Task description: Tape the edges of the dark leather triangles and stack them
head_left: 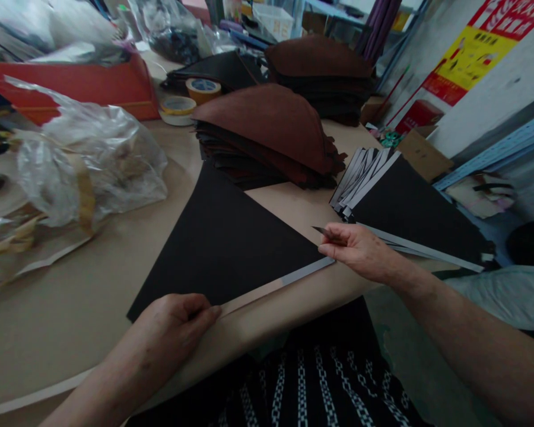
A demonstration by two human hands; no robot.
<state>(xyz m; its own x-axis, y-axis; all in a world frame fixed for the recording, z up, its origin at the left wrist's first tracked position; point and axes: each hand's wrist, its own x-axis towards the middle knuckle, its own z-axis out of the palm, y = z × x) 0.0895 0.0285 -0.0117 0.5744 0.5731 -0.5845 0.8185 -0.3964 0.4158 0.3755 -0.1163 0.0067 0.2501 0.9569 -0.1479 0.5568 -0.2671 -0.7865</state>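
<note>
Black sheet (pixel 231 243) flat on the table (pixel 71 308) at frame centre, with a strip (pixel 307 270) along its near edge: grey toward the right, tan toward the left. Left hand (pixel 173 329), lower centre, closed in a pinch on the strip's left end. Right hand (pixel 360 249), centre right, fingers closed on the right end and on a thin blade (pixel 323 231). Stack (pixel 409 207) of strip-edged sheets just to the right, apparently finished. This edge apparently half worked. Brown pile (pixel 267 124) behind, untouched.

Characters are printed on the red and yellow poster (pixel 476 53), but they are too blurred to be read.
</note>
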